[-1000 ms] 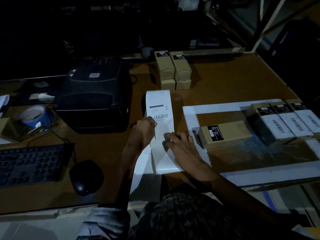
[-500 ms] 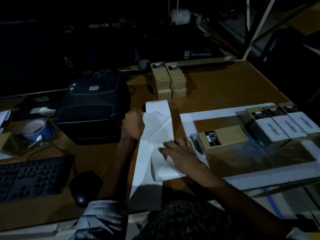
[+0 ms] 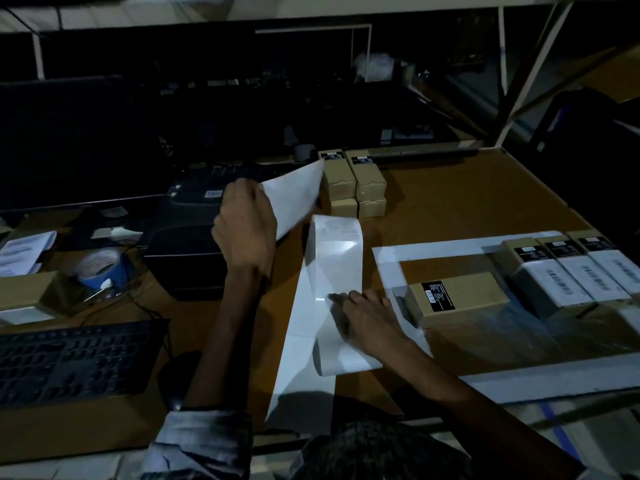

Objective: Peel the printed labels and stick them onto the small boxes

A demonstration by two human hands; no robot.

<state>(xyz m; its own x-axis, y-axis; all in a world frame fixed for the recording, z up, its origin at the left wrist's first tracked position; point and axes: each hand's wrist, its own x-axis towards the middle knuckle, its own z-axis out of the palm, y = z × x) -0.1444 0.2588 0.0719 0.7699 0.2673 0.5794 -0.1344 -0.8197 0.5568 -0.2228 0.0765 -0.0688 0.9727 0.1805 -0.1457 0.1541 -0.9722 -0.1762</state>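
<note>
The peeled label (image 3: 294,197) is up in the air, pinched in my left hand (image 3: 244,233). The grip of that hand is curled tight on the label's near edge, and the white sheet sticks up and away from the grip, toward the far side of the bench (image 3: 467,202). I see only its plain white side.

Below that grip and a bit to its right lies the long backing strip (image 3: 329,271), flat on the bench. It runs from a printed bit at the far end back to the near edge. My right hand (image 3: 367,320) rests on the strip with the fingers lying flat, pressing it down. That grip is not curled round anything.

Just to the right of my right hand sits a brown small box (image 3: 457,299) with a black sticker on its left end. It lies inside a white frame (image 3: 388,268) marked on the bench. Farther right of it are three boxes with white labels (image 3: 575,271), side by side and touching.

Beyond the raised label stands a small stack of brown boxes (image 3: 353,183), near the back of the bench.

To the left of my left hand is the black printer (image 3: 187,233). Left of that is a roll of blue tape (image 3: 100,268). Nearer to me on that side are a dark keyboard (image 3: 76,362) and a mouse (image 3: 176,379), partly hidden by my left arm.
</note>
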